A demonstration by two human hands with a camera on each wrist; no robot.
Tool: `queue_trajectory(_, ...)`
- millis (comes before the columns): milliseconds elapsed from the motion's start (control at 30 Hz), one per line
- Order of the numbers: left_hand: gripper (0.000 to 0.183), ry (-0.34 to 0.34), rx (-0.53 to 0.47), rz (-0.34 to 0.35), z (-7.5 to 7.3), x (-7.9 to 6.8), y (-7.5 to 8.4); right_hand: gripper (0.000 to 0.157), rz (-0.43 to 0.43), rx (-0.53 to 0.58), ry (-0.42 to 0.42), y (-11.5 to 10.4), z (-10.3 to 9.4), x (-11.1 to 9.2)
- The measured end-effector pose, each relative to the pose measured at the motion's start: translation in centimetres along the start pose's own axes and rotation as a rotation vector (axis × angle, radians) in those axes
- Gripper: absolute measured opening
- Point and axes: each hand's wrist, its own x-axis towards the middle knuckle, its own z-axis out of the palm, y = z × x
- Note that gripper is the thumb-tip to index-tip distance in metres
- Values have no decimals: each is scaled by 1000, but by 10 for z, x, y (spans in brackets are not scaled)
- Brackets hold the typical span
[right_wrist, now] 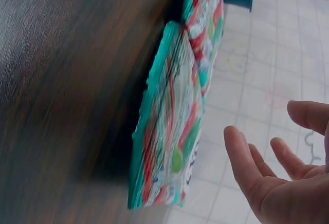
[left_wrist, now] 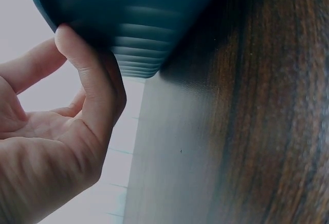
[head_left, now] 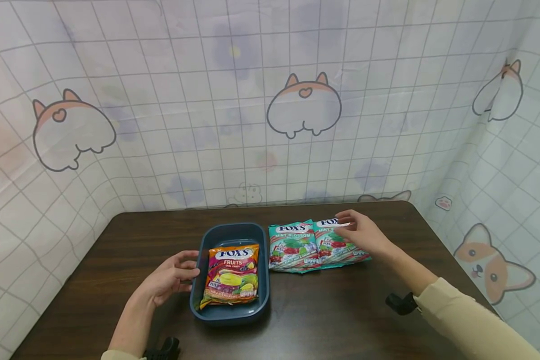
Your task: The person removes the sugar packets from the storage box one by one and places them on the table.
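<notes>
In the head view, a blue tray (head_left: 231, 315) holds an orange and purple bag of Fox's Fruits candy (head_left: 232, 276). My left hand (head_left: 173, 274) is at the tray's left side, fingertips against the outer wall near the rim. The left wrist view shows the thumb (left_wrist: 85, 70) at that edge. To the right of the tray lie two green bags of Fox's Mint Blossom candy, the left bag (head_left: 292, 247) and the right bag (head_left: 337, 250), side by side. My right hand (head_left: 362, 232) hovers over the right bag, fingers loosely bent and apart from it in the right wrist view.
Everything stands on a dark wooden table (head_left: 324, 320). A white grid-patterned cloth (head_left: 234, 165) with cartoon corgis hangs behind the table and along its sides. Each wrist carries a black camera mount, such as the right mount (head_left: 401, 303).
</notes>
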Motion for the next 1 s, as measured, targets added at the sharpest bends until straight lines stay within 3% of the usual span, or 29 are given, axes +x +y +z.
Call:
queue_trajectory(700,61,-8,-7,-3,-1,0,0,46,60,257,-122,-17,43,-2)
queue_trajectory(1000,62,-5,-11,-8,-1,0,1,53,75,343,-172,-25,62,-7)
